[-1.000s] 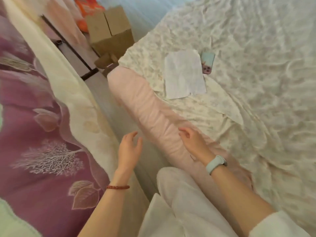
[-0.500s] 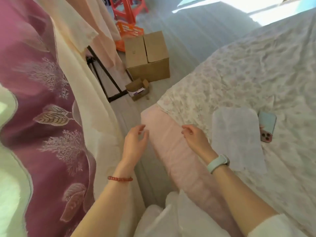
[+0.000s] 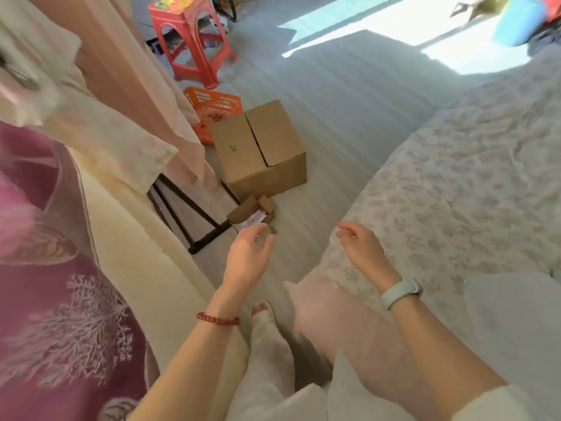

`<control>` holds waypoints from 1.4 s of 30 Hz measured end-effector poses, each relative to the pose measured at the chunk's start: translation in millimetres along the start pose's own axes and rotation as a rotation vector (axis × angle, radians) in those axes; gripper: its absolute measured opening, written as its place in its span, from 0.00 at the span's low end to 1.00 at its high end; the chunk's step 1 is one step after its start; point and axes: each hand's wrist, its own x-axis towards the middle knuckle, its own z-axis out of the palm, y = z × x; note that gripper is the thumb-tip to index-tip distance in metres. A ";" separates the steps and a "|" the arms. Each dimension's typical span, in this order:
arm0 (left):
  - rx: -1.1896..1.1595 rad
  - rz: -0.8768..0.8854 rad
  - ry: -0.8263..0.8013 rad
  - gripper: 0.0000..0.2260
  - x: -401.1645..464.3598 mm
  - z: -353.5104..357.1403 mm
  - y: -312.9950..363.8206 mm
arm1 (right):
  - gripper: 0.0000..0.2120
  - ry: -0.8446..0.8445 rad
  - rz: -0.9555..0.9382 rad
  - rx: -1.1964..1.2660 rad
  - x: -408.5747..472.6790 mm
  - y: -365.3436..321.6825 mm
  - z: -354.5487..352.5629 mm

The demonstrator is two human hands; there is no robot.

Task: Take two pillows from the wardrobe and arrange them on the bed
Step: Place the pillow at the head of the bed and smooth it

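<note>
Both hands out in front, empty. Left hand [image 3: 247,256], red bead bracelet [image 3: 218,319] on its wrist, raised over the pale floor [image 3: 349,95] in the gap between hanging fabric and bed, fingers loosely curled, nothing held. Right hand [image 3: 362,249], pale blue wristband [image 3: 401,292] at the wrist, just above the corner of the bed [image 3: 473,177], fingers bent inward, also gripping nothing; contact with the sheet impossible to judge.

Bed covered in a crumpled floral sheet, filling the right side, with a pink valance [image 3: 340,323] dropping from its near edge below the right forearm. No pillows in sight on the bed or in either hand; wardrobe interior not discernible either.

To the left, close by the left arm, a purple curtain-like cloth with white branch motifs [image 3: 60,314] and cream and peach fabrics [image 3: 121,141] hanging over a black metal frame [image 3: 197,220].

Ahead of the hands on the floor: a closed cardboard box [image 3: 261,147], a small torn carton [image 3: 252,211] just beyond the left fingertips, an orange plastic basket [image 3: 212,107] behind the box, and a red plastic stool [image 3: 191,41] further off. Sunlit patch at top right.
</note>
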 end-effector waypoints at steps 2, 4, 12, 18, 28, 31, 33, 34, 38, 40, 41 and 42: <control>0.019 0.056 0.001 0.13 42.7 -30.1 -12.8 | 0.12 0.026 0.026 0.023 28.4 -27.4 22.3; 0.058 0.074 0.000 0.13 83.4 -51.7 -23.3 | 0.12 0.024 0.049 0.047 51.0 -51.1 38.4; 0.058 0.154 -0.274 0.15 229.6 -23.5 19.1 | 0.12 0.171 0.117 0.080 132.8 -86.1 22.0; 0.043 0.254 -0.389 0.14 328.1 25.0 91.6 | 0.12 0.280 0.240 0.114 231.3 -90.9 -35.3; -0.002 0.499 -0.477 0.14 535.5 115.6 320.9 | 0.11 0.506 0.293 0.132 421.0 -104.1 -241.2; -0.001 0.554 -0.466 0.13 588.7 148.1 375.2 | 0.11 0.574 0.279 0.143 472.0 -106.0 -292.2; -0.009 0.584 -0.479 0.12 624.2 175.2 408.9 | 0.12 0.596 0.281 0.153 508.8 -104.8 -323.5; -0.009 0.604 -0.492 0.12 642.4 189.9 426.1 | 0.12 0.603 0.288 0.156 528.1 -103.3 -339.5; -0.023 0.697 -0.561 0.12 720.5 248.9 502.3 | 0.13 0.673 0.323 0.193 606.2 -98.5 -411.1; -0.027 0.729 -0.594 0.12 763.5 274.4 547.9 | 0.13 0.724 0.370 0.212 643.2 -96.8 -453.5; -0.032 0.752 -0.607 0.12 786.0 286.8 573.1 | 0.13 0.747 0.391 0.226 661.2 -96.8 -476.7; -0.041 0.780 -0.614 0.12 807.9 299.4 599.4 | 0.13 0.763 0.401 0.236 678.6 -97.7 -500.9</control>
